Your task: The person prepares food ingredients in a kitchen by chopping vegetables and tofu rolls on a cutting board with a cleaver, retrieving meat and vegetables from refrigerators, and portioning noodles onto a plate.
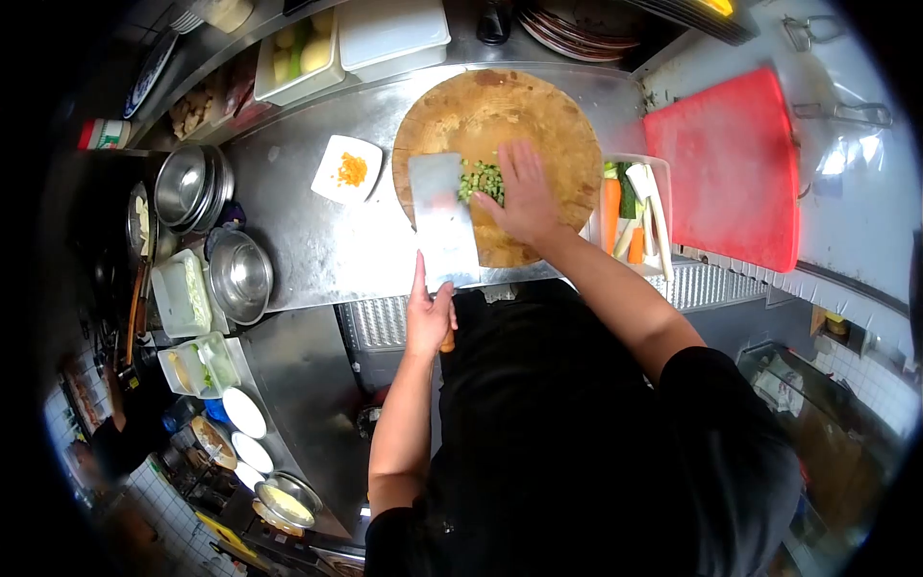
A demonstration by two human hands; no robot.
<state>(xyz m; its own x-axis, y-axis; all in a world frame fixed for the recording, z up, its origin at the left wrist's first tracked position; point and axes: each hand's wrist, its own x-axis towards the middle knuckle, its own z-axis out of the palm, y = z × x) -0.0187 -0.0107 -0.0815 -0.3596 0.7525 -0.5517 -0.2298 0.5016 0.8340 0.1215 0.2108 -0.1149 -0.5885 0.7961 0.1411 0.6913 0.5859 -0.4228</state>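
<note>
My left hand (429, 317) grips a cleaver (443, 216) by its wooden handle, index finger stretched along the wide blade. The blade lies flat at the left side of a round wooden chopping board (433, 115), its lower end over the board's near edge. Diced green vegetable (479, 183) forms a small pile just right of the blade. My right hand (525, 199) is spread flat beside that pile, fingers stretched out and thumb at the green pieces. To the left of the board stands a white square dish (333, 186) with chopped orange pieces (352, 170) in it.
Right of the board, a plastic container (660, 178) holds carrots and other vegetables. A red cutting board (735, 168) leans against the wall. Metal bowls (239, 277) and plastic tubs stand at the left. A shelf with tubs runs along the back; another person (120, 433) is at far left.
</note>
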